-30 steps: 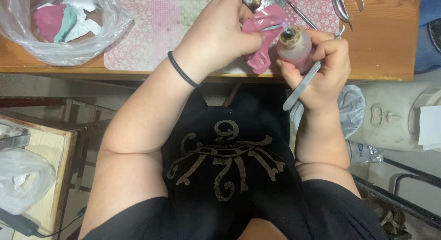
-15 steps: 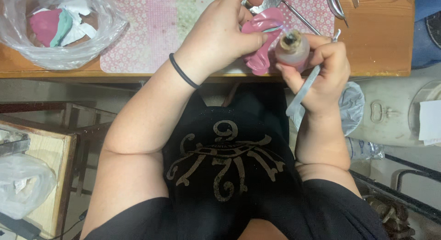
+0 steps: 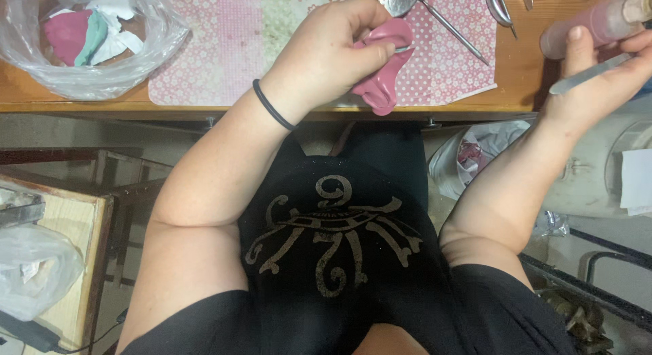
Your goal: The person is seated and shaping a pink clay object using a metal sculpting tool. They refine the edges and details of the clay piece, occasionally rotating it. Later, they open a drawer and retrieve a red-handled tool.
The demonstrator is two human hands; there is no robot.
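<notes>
Looking down from the head view, the left hand (image 3: 333,52) is closed around a limp piece of pink rubbery material (image 3: 382,69), pinched between thumb and fingers above the near edge of the worktop (image 3: 523,76); the material hangs from the grip, its long axis running roughly up and down the frame, with the lower end drooping just past the worktop edge. A black hair band (image 3: 273,107) sits on that wrist. The right hand (image 3: 598,69) is well apart, at the far right margin, closed on two things: a small pinkish bottle (image 3: 587,25) with a pale cap, and a slim metal tool (image 3: 589,75) lying flat across the fingers. The bottle lies tilted, its long axis running from lower left to upper right, the capped end pointing away from the left hand and partly out of frame. The tool lies nearly parallel to it, just below. The pink material therefore lies to the left of the bottle, with bare worktop between them, and the left hand alone is in contact with it. Between the hands, a patterned pink mat (image 3: 224,49) carries further metal instruments (image 3: 448,25) at its far edge, only partly visible. At the left end of the worktop stands a clear plastic bag (image 3: 81,76) holding pink, green and white scraps. No other view is supplied.
</notes>
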